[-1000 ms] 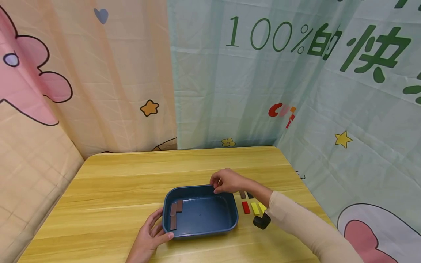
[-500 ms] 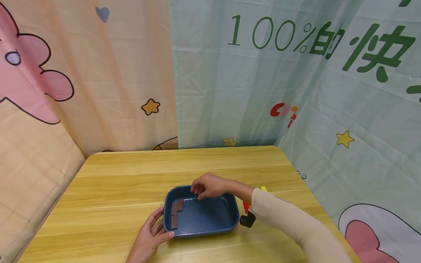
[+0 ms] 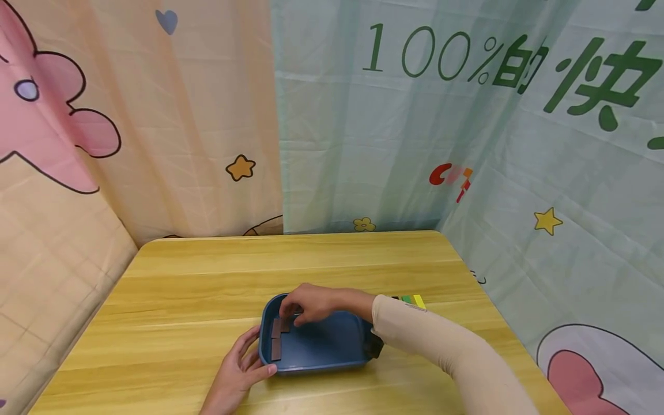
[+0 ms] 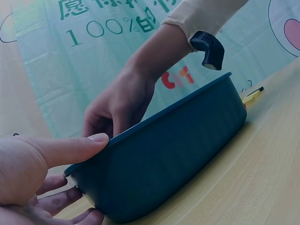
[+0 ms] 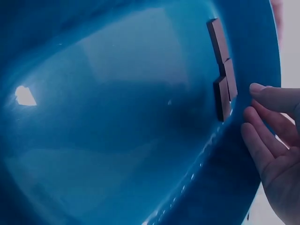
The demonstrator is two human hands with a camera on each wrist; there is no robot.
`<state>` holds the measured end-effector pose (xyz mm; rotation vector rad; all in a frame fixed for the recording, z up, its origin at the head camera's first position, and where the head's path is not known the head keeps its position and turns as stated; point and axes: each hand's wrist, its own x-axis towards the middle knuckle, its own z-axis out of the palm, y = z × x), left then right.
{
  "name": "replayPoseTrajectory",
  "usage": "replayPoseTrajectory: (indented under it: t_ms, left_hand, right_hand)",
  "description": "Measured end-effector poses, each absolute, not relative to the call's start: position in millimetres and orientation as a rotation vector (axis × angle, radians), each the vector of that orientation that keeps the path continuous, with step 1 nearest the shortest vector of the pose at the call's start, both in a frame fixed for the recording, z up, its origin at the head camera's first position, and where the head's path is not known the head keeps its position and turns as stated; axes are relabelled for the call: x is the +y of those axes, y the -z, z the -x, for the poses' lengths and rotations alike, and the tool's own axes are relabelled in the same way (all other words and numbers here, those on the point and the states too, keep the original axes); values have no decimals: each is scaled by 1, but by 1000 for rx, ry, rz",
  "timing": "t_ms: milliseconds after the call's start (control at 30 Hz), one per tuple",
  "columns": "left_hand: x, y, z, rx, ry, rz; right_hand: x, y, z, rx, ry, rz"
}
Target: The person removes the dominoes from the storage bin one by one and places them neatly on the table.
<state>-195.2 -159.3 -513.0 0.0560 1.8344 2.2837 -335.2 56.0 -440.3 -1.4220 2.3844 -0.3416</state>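
A dark blue plastic basin (image 3: 327, 367) stands on the wooden table. My left hand (image 3: 236, 369) grips its near left corner, thumb over the rim and fingers against the outer wall, as the left wrist view also shows. Inside, along the left end, lie several flat brown blocks (image 5: 220, 44); three show in the right wrist view, touching one another. Over that end reaches my right hand (image 3: 311, 302), fingers loosely bent beside the blocks. In the right wrist view, nothing shows between its thumb and fingers (image 5: 258, 129).
Right of the basin, a green block (image 3: 407, 299) and a yellow block (image 3: 419, 301) lie on the table (image 3: 207, 276); my right sleeve (image 3: 430, 328) hides others. A black wrist camera (image 3: 373, 346) hangs below the sleeve. Printed curtains (image 3: 332, 115) enclose the back and sides.
My right hand has moved left and down, from above the basin's far right rim to the brown blocks at its left end. The left hand keeps its hold.
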Motion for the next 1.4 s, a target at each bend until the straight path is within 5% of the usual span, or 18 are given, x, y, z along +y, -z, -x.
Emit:
replayPoseTrajectory:
  t_ms: [1400]
  left_hand:
    - [-160,514,194,1780,-2304,-80]
  right_hand:
    - [42,454,338,2307,62,1472]
